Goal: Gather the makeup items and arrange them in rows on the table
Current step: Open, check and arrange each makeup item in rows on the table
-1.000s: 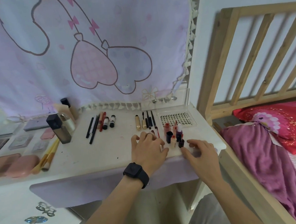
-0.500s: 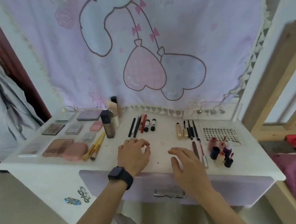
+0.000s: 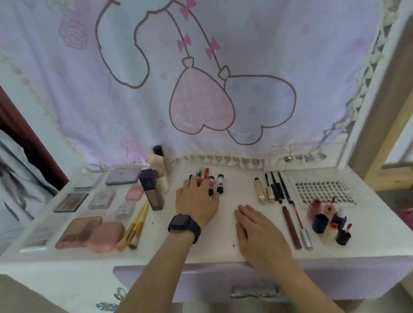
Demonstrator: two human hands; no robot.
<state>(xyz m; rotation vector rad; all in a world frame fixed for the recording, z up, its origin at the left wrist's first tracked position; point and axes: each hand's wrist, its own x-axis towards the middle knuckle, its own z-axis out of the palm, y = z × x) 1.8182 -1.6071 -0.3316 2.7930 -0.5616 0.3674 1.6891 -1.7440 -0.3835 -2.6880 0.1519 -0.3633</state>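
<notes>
left hand (image 3: 196, 200): fingers lay spread over the pencils (image 3: 206, 172), we judged to square that row | right hand (image 3: 258, 230): apart, flat on the bench (image 3: 218, 242), holding nothing | lipsticks (image 3: 325, 219) stood right of it

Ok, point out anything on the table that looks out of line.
The small bottles at the front right stand bunched in a clump, not a row. Two long pencils beside them lie nearer the edge than the row of gold tubes. The yellow brushes lie slanted.
</notes>
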